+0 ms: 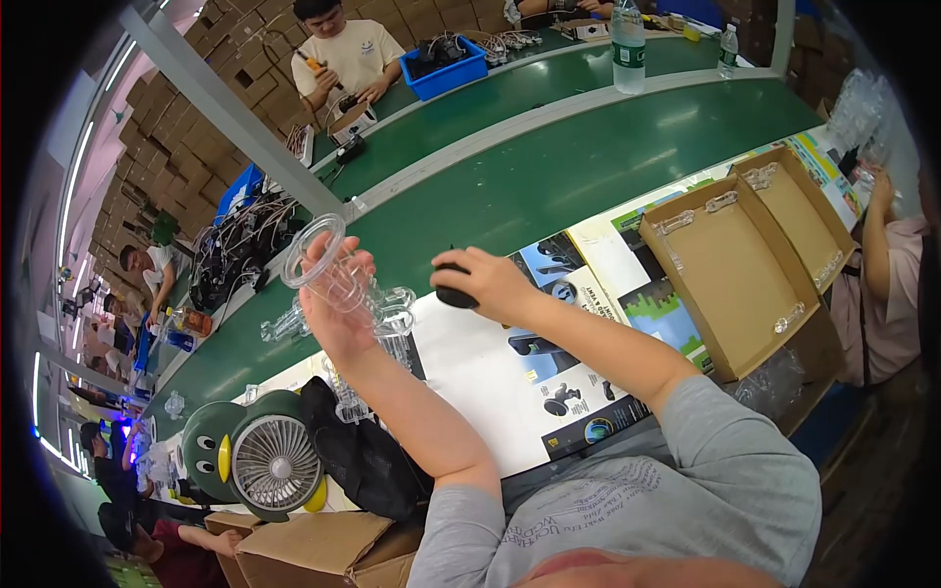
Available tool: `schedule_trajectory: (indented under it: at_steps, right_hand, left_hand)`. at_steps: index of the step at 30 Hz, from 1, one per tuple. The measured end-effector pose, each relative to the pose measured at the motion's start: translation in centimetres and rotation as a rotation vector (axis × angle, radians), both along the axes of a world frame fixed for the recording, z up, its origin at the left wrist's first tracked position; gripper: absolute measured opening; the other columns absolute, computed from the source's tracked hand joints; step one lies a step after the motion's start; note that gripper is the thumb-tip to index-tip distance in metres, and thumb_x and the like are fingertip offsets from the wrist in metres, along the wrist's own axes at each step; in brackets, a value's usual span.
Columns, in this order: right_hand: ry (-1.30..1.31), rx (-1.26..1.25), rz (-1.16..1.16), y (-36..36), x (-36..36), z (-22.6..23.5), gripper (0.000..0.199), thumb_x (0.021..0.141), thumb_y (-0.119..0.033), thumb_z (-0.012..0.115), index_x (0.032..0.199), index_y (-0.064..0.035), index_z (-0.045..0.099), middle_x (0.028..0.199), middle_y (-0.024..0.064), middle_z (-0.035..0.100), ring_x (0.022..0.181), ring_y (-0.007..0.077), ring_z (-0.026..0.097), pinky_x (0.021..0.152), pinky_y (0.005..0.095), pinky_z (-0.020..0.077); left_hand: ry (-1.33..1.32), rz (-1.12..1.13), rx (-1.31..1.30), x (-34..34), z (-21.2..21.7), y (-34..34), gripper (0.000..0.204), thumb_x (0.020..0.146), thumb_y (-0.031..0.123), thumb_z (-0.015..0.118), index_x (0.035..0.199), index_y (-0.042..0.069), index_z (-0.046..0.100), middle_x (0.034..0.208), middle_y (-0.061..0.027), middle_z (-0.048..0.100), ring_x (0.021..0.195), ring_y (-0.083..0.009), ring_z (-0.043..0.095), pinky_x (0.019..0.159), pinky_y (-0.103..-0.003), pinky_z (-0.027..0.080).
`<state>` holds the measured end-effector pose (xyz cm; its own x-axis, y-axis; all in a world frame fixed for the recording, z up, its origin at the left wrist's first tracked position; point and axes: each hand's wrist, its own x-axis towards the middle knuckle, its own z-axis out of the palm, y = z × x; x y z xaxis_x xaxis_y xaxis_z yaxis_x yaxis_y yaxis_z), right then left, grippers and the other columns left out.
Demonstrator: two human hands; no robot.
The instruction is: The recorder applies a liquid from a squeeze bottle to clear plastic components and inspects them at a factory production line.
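My left hand is raised over the bench and holds a clear plastic piece with a round ring at its top. Just right of it a stack of similar clear plastic pieces stands on the bench. My right hand rests palm down on a small black object, fingers curled over it, at the edge of the green conveyor belt. Under both forearms lie flat printed cardboard sheets in white and black.
An open brown cardboard box with clear pieces along its walls lies at right, beside a person in pink. A green bird-shaped desk fan and a black bag sit at left. Across the belt sits another person, a blue bin, and water bottles.
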<state>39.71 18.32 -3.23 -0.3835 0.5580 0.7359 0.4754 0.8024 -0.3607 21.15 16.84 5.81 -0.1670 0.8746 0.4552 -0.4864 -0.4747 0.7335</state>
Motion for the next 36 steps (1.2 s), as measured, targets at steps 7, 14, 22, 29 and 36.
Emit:
schedule_trajectory:
  at_steps: [7, 14, 22, 29, 36]
  right_hand:
    - [-0.259, -0.016, -0.025, 1.5, -0.5, -4.7, 0.037, 0.068, -0.001, 0.057, 0.099, -0.0208, 0.058, 0.113, 0.0032, 0.047, 0.090, 0.0225, 0.049, 0.074, 0.0311, 0.0495]
    - [-0.356, -0.045, 0.059, 1.3, -0.4, -5.3, 0.031, 0.075, -0.006, 0.054, 0.102, -0.0201, 0.057, 0.110, 0.0064, 0.047, 0.097, 0.0244, 0.049, 0.080, 0.0335, 0.0482]
    - [-0.282, -0.369, 0.088, -0.4, 1.1, 1.6, 0.046, 0.072, -0.010, 0.062, 0.116, -0.0138, 0.051, 0.115, 0.0079, 0.049, 0.104, 0.0274, 0.048, 0.084, 0.0354, 0.0452]
    - [0.477, -0.633, 0.449, -1.3, 3.0, 6.2, 0.060, 0.086, -0.032, 0.055, 0.133, -0.0036, 0.032, 0.132, 0.0119, 0.040, 0.118, 0.0216, 0.042, 0.096, 0.0342, 0.0360]
    - [0.534, -0.615, 0.469, -2.7, 3.6, 7.5, 0.061, 0.089, -0.032, 0.051, 0.135, -0.0008, 0.026, 0.133, 0.0135, 0.038, 0.120, 0.0191, 0.039, 0.098, 0.0325, 0.0328]
  left_hand:
    - [0.006, -0.042, 0.011, 0.5, 0.5, -0.4, 0.046, 0.089, 0.035, 0.049, 0.111, -0.006, 0.047, 0.092, -0.0190, 0.060, 0.072, -0.0217, 0.062, 0.061, -0.030, 0.051]
    - [0.022, -0.058, 0.015, 1.3, 0.5, -0.2, 0.045, 0.090, 0.034, 0.049, 0.111, -0.006, 0.048, 0.093, -0.0197, 0.060, 0.073, -0.0212, 0.063, 0.060, -0.027, 0.050]
    - [0.070, -0.051, 0.051, 1.9, 0.9, -0.4, 0.044, 0.091, 0.032, 0.047, 0.111, -0.007, 0.048, 0.095, -0.0192, 0.059, 0.075, -0.0212, 0.063, 0.063, -0.027, 0.050]
    - [0.087, 0.011, 0.019, 5.1, 0.3, 0.6, 0.036, 0.091, 0.024, 0.048, 0.113, -0.004, 0.046, 0.104, -0.0169, 0.057, 0.080, -0.0228, 0.062, 0.069, -0.029, 0.050]
    - [0.014, -0.042, 0.071, 10.4, 0.5, -1.0, 0.029, 0.086, 0.012, 0.056, 0.109, 0.000, 0.044, 0.105, -0.0141, 0.054, 0.099, -0.0206, 0.054, 0.085, -0.032, 0.045]
